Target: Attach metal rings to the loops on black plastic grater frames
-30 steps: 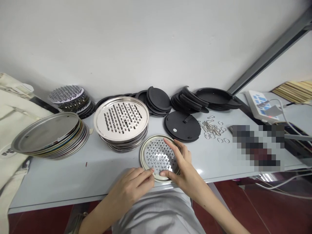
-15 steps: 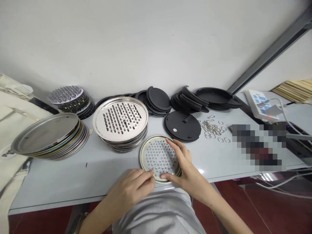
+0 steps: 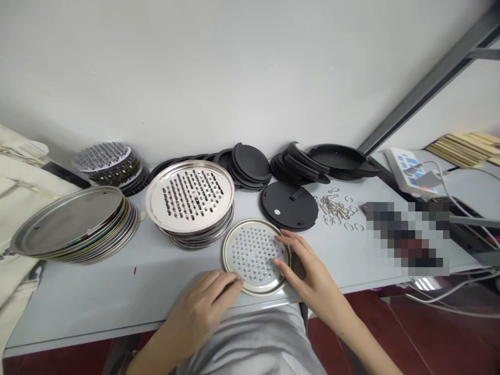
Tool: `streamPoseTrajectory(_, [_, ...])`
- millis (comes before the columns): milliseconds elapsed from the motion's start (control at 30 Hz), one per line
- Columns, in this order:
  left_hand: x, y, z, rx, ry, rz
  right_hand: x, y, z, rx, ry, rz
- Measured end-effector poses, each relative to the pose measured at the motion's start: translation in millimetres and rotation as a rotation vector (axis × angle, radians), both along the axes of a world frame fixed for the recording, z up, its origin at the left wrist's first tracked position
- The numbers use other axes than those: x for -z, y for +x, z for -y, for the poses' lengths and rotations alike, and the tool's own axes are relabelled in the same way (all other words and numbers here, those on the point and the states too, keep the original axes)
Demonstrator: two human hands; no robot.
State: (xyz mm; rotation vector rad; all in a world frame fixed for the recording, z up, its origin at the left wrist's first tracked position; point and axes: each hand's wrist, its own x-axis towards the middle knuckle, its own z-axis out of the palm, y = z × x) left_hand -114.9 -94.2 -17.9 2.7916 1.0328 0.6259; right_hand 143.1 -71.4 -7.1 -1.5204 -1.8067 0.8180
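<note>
A round grater [image 3: 255,255] with a pale perforated face and a brass-coloured rim lies flat near the table's front edge. At its lower left rim, my left hand [image 3: 209,299] has thumb and fingers pinched together on the edge. My right hand [image 3: 307,265] reaches over the right side of the grater, thumb and fingers spread apart, the tips at its face. Left of it stands a stack topped by a larger round metal grater [image 3: 191,195] with slotted rows. Just behind, black round plastic pieces [image 3: 289,205] lie on the table.
Metal rings and clips [image 3: 338,208] lie loose right of the black pieces. More black round covers [image 3: 252,164] line the wall. At left are a stack of metal discs [image 3: 74,213] and spiked discs [image 3: 103,156]. A white power strip [image 3: 408,169] sits at the right.
My right hand has shifted slightly right and down; its thumb has moved up from the lower rim onto the grater's right part. The left hand stays at the lower left rim.
</note>
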Motion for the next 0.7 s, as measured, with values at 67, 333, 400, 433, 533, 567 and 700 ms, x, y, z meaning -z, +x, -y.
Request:
streamPoseTrajectory(67, [1.0, 1, -1, -0.013, -0.010, 0.018, -1.9, 3, 1, 0.018, 0.008, 0.026])
streamPoseTrajectory(333, [-0.5, 0, -4, -0.043, 0.026, 0.126, -15.3, 28, 1, 0.219, 0.190, 0.087])
streamPoseTrajectory(400, [-2.1, -1, -4, -0.075, 0.021, 0.153, -18.2, 38, -1, 0.241, 0.253, 0.122])
streamPoseTrajectory(433, [-2.7, -1, -3, -0.084, 0.019, 0.164, -19.1, 43, -2, 0.252, 0.263, 0.135])
streamPoseTrajectory(533, [-3.9, 1, -3, -0.046, 0.036, 0.164, -18.6, 56, -3, 0.329, 0.198, 0.118])
streamPoseTrajectory(567, [-4.2, 2, -3, -0.022, 0.050, 0.154, -17.5, 60, -3, 0.352, 0.165, 0.120])
streamPoseTrajectory(700, [-9.6, 6, -3, 0.029, 0.129, 0.115, -12.1, 71, -6, 0.401, 0.130, 0.243])
